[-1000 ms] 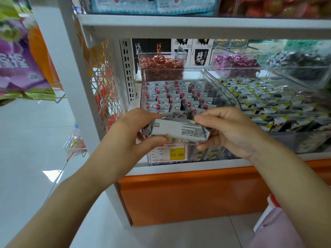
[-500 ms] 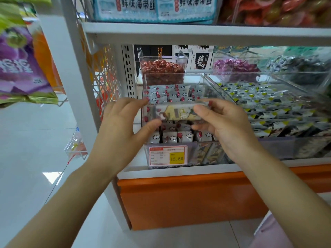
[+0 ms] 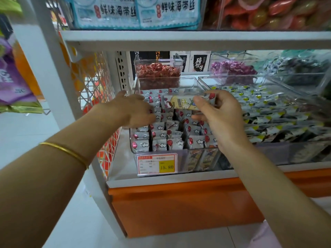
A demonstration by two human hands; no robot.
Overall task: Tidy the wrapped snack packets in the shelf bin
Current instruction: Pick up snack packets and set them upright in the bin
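One snack packet (image 3: 180, 103) hung crosswise above the bin (image 3: 197, 154), its right end pinched between the right hand (image 3: 222, 119) thumb and fingers. Left hand (image 3: 132, 110): fingers straight, together, touched binned packets (image 3: 161, 138).

A shop: snack-filled shelf bin (image 3: 182, 153) fronted by a price tag (image 3: 157, 164) (15.80).

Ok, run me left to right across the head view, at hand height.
purple bag → wire mesh side panel → left hand → held snack packet → right hand → black-and-yellow packets
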